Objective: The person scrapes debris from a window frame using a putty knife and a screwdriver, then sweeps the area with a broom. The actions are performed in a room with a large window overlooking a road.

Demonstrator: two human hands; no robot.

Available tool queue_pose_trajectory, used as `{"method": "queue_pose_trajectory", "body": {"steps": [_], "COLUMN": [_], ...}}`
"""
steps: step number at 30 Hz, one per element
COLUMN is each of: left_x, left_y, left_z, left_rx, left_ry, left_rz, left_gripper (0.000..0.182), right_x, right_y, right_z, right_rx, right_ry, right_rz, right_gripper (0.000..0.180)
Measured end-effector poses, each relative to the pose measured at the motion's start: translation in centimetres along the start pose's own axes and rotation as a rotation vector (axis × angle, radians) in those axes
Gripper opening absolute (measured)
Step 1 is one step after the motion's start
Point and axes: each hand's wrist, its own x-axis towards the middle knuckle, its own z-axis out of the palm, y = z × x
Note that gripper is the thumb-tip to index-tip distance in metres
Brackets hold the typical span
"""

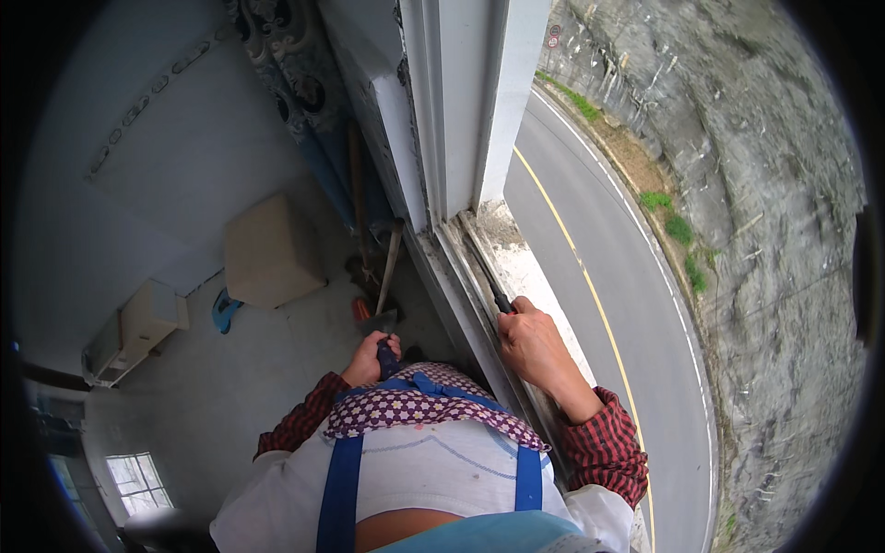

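Note:
My right hand [536, 342] grips a slim tool with a black and red handle [502, 301]. Its front end points into the window track [476, 257], where dirt lies along the groove; what kind of tip it has cannot be made out. Low at my waist, my left hand [365, 361] is closed around the dark handle of a scraper [382, 322], whose flat metal blade points away from me. The white window frame [460, 104] rises beyond the track, and rough mortar [499, 225] shows at its foot.
Outside, past the pale outer ledge [529, 266], a road [588, 207] curves far below beside a rock slope [781, 228]. Indoors, long wooden handles [390, 266] lean near a patterned curtain [294, 83]. A beige box-like piece [266, 252] and a blue object [223, 311] sit by the wall.

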Motion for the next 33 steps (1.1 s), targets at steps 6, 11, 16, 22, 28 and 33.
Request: {"method": "queue_pose_trajectory", "body": {"steps": [6,11,16,22,28,33], "left_x": [-0.2,0.1,0.5,0.8,0.2,0.1], "left_y": [-0.2,-0.4,-0.1,-0.1,-0.5,-0.3], "left_z": [0.0,0.2,0.1,-0.8,0.3,-0.2], "left_rx": [0.004,-0.002,-0.015,0.082,0.066,-0.008], "left_ry": [0.053,0.016,0.031,0.067,0.022,0.019], "left_rz": [0.036,0.057,0.035,0.058,0.054,0.048], "left_gripper": [0.011,0.011,0.011,0.013,0.013,0.013], "right_x": [2.6,2.4,0.4,-1.3,0.9,3.3], "right_y": [1.1,1.9,1.6,0.5,1.1,2.8], "right_z": [0.0,0.6,0.2,-1.4,-0.6,0.6], "right_rx": [-0.069,-0.021,0.278,0.193,-0.007,-0.018], "right_ry": [0.005,0.065,0.244,0.129,-0.011,-0.004], "right_rz": [-0.063,-0.073,0.008,0.007,-0.088,-0.166], "right_gripper": [0.011,0.014,0.021,0.018,0.008,0.009]}}
